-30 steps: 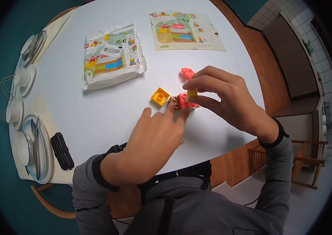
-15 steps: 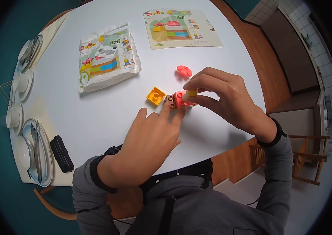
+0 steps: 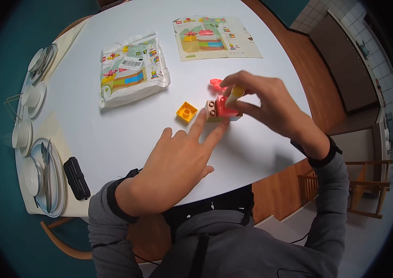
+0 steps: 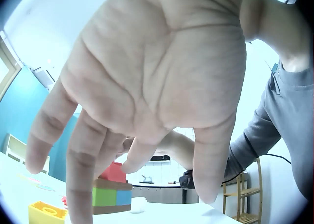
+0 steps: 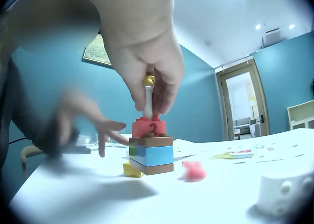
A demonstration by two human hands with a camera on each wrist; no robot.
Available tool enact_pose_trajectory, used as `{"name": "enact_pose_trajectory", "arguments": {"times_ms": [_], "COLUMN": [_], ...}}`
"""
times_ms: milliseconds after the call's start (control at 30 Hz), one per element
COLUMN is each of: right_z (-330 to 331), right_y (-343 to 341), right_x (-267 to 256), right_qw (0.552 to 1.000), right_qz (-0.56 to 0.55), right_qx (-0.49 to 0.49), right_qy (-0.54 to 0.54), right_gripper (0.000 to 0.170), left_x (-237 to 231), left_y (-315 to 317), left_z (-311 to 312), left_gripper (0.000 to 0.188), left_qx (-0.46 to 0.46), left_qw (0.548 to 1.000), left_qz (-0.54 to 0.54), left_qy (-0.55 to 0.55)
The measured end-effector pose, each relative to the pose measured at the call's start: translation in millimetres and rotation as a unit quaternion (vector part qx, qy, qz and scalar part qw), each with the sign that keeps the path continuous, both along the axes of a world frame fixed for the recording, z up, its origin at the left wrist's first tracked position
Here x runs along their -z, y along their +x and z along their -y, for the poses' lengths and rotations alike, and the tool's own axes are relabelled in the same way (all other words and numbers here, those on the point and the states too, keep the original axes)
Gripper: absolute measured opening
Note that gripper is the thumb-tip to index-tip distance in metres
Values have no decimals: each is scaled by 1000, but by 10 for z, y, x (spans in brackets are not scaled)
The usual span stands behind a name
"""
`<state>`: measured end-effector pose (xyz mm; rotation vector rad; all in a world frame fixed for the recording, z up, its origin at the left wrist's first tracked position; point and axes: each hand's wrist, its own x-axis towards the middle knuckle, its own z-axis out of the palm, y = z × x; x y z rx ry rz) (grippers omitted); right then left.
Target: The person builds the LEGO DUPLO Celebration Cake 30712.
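Note:
A small stack of toy bricks stands in front of the person: brown plates (image 5: 152, 141) with a green (image 4: 104, 197) and a blue brick (image 5: 158, 156) between them, topped by a red brick (image 5: 142, 127) marked "2". The right hand (image 3: 273, 99) pinches a white candle piece (image 5: 148, 100) with a yellow flame end, its foot right at the red brick's studs. Palm down, the left hand (image 3: 171, 150) reaches in from the near left with fingers spread and extended. Its index and middle fingertips are right at the stack's near edge.
An upturned yellow brick (image 3: 186, 112) lies left of the stack, and a pink flower piece (image 3: 215, 85) behind it. Farther back are a white toy bag (image 3: 134, 69) and an instruction sheet (image 3: 217, 39). Dishes (image 3: 50, 194) and a black case (image 3: 76, 178) line the left side.
The stack has turned slightly, showing more of its near side. The candle now leans in the head view. The left fingertips have slid off the brown studs to the stack's edge and spread apart.

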<state>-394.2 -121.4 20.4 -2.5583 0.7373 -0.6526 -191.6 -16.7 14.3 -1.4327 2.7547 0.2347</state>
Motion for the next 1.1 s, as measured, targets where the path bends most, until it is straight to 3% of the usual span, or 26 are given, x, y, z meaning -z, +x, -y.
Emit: {"name": "enact_pose_trajectory", "arguments": {"times_ms": [200, 367, 433, 500, 633, 700, 767, 900, 967, 1100], "right_z": [625, 914, 942, 1018, 991, 920, 821, 781, 728, 562], "right_y": [177, 564, 680, 737, 688, 568, 377, 105, 69, 130], "right_x": [-159, 15, 118, 291, 393, 414, 425, 440, 412, 512], "right_qw": [988, 995, 996, 996, 995, 991, 989, 989, 983, 973], "right_qz": [43, -17, -34, -35, 26, 50, 31, -83, -157, -208], "right_qx": [46, 69, 80, 71, 89, 81, 98, 105, 85, 94], "right_qy": [-141, -70, 15, -47, -36, -97, -104, -69, 45, 31], "right_gripper": [30, 33, 35, 40, 40, 47, 50, 37, 34, 36], "left_x": [20, 68, 79, 108, 72, 56, 54, 2, 11, 222], "left_y": [75, 98, 136, 164, 132, 133, 177, 222, 223, 312], "left_z": [5, 27, 51, 83, 138, 168, 203, 276, 323, 397], "left_gripper": [69, 64, 63, 63, 63, 60, 59, 57, 56, 56], "left_qx": [-25, -85, -96, -110, -127, -123, -106, -81, -91, -73], "left_qw": [999, 994, 993, 992, 988, 985, 987, 989, 988, 990], "left_qz": [32, 45, 43, 24, -6, -16, -32, -57, -56, -84], "left_qy": [4, 50, 59, 58, 85, 119, 118, 107, 115, 83]}}
